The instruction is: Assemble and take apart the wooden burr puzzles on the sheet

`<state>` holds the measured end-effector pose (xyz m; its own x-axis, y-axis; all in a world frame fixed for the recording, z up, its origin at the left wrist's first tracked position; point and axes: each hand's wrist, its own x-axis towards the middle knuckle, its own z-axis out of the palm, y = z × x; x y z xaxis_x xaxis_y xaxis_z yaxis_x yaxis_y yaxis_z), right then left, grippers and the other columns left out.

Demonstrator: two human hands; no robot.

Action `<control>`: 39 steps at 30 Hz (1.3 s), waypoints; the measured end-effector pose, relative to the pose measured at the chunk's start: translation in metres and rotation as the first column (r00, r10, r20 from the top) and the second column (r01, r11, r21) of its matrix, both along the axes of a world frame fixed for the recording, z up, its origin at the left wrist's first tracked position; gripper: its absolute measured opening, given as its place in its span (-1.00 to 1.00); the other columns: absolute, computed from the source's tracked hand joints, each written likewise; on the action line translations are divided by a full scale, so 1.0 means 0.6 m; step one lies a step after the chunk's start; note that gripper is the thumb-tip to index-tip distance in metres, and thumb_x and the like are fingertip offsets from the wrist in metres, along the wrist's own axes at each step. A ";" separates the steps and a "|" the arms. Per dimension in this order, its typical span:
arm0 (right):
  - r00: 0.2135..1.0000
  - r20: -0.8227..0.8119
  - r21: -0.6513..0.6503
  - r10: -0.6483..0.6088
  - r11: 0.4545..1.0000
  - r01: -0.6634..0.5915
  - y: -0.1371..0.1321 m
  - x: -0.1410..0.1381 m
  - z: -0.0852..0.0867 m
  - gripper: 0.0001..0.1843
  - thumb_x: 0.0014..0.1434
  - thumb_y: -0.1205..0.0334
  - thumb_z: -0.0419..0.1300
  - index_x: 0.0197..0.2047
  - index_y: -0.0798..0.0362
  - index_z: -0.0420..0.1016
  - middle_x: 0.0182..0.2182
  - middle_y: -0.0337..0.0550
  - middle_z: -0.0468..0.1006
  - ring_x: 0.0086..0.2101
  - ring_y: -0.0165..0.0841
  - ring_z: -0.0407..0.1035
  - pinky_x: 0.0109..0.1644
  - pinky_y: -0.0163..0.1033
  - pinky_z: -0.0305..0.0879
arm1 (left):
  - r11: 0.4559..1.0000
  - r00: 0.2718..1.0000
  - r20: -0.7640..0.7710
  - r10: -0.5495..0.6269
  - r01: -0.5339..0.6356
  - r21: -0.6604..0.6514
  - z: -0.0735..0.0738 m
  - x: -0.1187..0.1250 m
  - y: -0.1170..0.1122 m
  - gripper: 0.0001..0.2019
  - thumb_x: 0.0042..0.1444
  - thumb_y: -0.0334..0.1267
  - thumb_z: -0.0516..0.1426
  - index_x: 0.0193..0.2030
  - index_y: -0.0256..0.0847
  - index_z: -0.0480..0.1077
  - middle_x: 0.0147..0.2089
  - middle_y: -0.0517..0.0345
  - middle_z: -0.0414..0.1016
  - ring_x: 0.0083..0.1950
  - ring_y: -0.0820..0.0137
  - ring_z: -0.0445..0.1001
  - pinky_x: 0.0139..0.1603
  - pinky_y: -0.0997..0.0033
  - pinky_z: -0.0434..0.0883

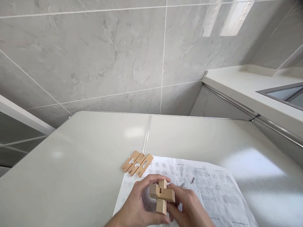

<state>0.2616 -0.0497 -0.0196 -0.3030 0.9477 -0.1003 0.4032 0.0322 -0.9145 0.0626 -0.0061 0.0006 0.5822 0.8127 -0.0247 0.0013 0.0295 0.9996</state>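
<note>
A partly interlocked wooden burr puzzle (167,195) is held between my two hands above a printed sheet. My left hand (139,201) curls around its left side, with the fingers over the top end and the thumb along the bottom block. My right hand (186,201) grips the puzzle from the right, its fingers against the right-hand block and partly hidden below. Past my left hand lie three flat slotted wooden pieces (137,164), side by side and marked with numbers, at the corner of the sheet.
The creased instruction sheet (208,189) with small printed diagrams lies on a pale table (71,164) with a seam down its middle. Grey tiled wall (94,56) stands behind. A white counter (236,80) juts in at the right.
</note>
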 end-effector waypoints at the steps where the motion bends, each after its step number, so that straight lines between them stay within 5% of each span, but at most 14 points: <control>1: 1.000 0.000 -0.016 0.007 1.000 -0.007 0.001 0.001 0.001 -0.86 0.22 0.38 0.16 -0.20 -0.02 0.49 -0.48 -0.29 0.58 -0.50 -0.37 0.43 -0.38 -0.36 0.23 | 1.000 1.000 0.012 -0.010 0.010 0.000 0.001 0.001 0.001 -0.24 -0.08 0.10 0.56 0.24 -0.05 0.50 0.17 -0.11 0.62 0.16 -0.02 0.64 0.26 -0.02 0.49; 9: 0.995 -0.094 -0.128 -0.039 0.991 0.027 0.005 -0.002 0.015 -0.89 0.21 0.35 0.21 -0.19 -0.01 0.53 -0.49 -0.27 0.63 -0.48 -0.31 0.56 -0.37 -0.35 0.34 | 0.991 0.993 0.089 -0.075 0.084 -0.101 -0.003 0.001 -0.002 -0.18 -0.02 0.21 0.50 0.32 -0.02 0.42 0.11 -0.10 0.62 0.07 -0.01 0.67 0.02 0.06 0.62; 15: 0.984 -0.163 -0.177 -0.069 0.983 0.040 0.010 -0.009 0.024 -0.99 0.24 0.29 0.23 -0.25 0.00 0.47 -0.55 -0.28 0.60 -0.50 -0.29 0.58 -0.38 -0.31 0.38 | 0.996 0.995 0.054 -0.082 0.084 -0.033 0.004 -0.010 -0.005 -0.33 0.44 0.27 0.07 0.49 -0.09 0.33 0.37 -0.26 0.49 0.27 -0.08 0.59 0.27 -0.11 0.53; 17: 0.963 -0.249 -0.236 -0.104 0.971 0.043 0.009 -0.014 0.022 -0.88 0.23 0.26 0.27 -0.14 -0.01 0.47 -0.49 -0.29 0.61 -0.49 -0.30 0.58 -0.37 -0.30 0.38 | 0.997 0.998 0.011 -0.062 0.062 -0.041 0.006 -0.011 -0.003 -0.39 0.47 0.21 0.06 0.47 -0.09 0.37 0.40 -0.24 0.50 0.26 -0.07 0.60 0.24 -0.06 0.56; 23: 0.894 -0.418 -0.336 -0.161 0.942 0.013 0.004 -0.016 0.010 -0.08 0.05 0.31 0.44 0.39 -0.13 0.13 -0.21 -0.28 0.64 -0.39 -0.36 0.53 -0.32 -0.27 0.39 | 0.998 0.995 -0.095 0.045 -0.040 0.056 0.000 -0.015 0.008 -0.52 0.43 0.17 0.16 0.26 -0.07 0.59 0.48 -0.20 0.44 0.49 -0.12 0.39 0.49 -0.13 0.31; 29: 0.918 -0.392 -0.286 -0.065 0.957 -0.054 0.010 -0.005 0.009 -0.31 0.25 0.18 0.39 0.35 -0.08 0.22 -0.33 -0.32 0.61 -0.42 -0.34 0.56 -0.31 -0.24 0.39 | 0.999 0.995 -0.100 0.014 -0.011 0.036 0.002 -0.020 0.011 -0.57 0.43 0.14 0.18 0.22 -0.04 0.61 0.51 -0.14 0.39 0.51 -0.10 0.36 0.44 -0.05 0.36; 31: 0.935 -0.350 -0.271 -0.055 0.961 -0.045 0.012 -0.001 0.009 -0.30 0.23 0.20 0.40 0.35 -0.08 0.23 -0.33 -0.32 0.61 -0.42 -0.35 0.53 -0.32 -0.26 0.38 | 0.999 0.996 -0.083 0.033 -0.033 -0.006 0.002 -0.018 0.010 -0.56 0.43 0.16 0.18 0.20 -0.07 0.62 0.46 -0.16 0.46 0.43 -0.07 0.45 0.37 0.01 0.43; 34: 0.966 -0.256 -0.243 -0.036 0.970 -0.028 0.015 0.005 0.013 -0.31 0.19 0.21 0.44 0.31 -0.06 0.27 -0.41 -0.38 0.55 -0.43 -0.36 0.47 -0.33 -0.28 0.35 | 0.995 0.994 -0.078 0.072 -0.076 -0.057 -0.004 -0.015 0.010 -0.50 0.40 0.21 0.18 0.16 -0.15 0.61 0.25 -0.20 0.64 0.00 0.13 0.68 0.06 0.20 0.58; 36: 0.983 -0.178 -0.234 -0.041 0.972 -0.002 0.016 0.009 0.019 -0.31 0.16 0.24 0.46 0.29 -0.05 0.29 -0.46 -0.42 0.51 -0.45 -0.36 0.46 -0.33 -0.28 0.35 | 0.990 0.992 -0.069 0.109 -0.114 -0.085 -0.009 -0.013 0.011 -0.46 0.40 0.25 0.16 0.13 -0.20 0.57 -0.02 -0.13 0.72 -0.32 0.33 0.62 -0.20 0.35 0.57; 39: 0.999 -0.034 -0.233 -0.025 0.972 0.016 0.019 0.013 0.026 -0.34 0.10 0.33 0.45 0.22 -0.07 0.34 -0.47 -0.43 0.51 -0.45 -0.36 0.45 -0.31 -0.28 0.34 | 0.977 0.985 -0.079 0.154 -0.164 -0.139 -0.012 -0.013 0.014 -0.47 0.46 0.25 0.08 0.08 -0.23 0.50 -0.27 0.03 0.67 -0.55 0.51 0.44 -0.44 0.51 0.42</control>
<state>0.2694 -0.0381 -0.0039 -0.2911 0.9056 -0.3085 0.3682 -0.1916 -0.9098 0.0549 0.0021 -0.0065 0.4390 0.8796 -0.1830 0.0519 0.1785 0.9826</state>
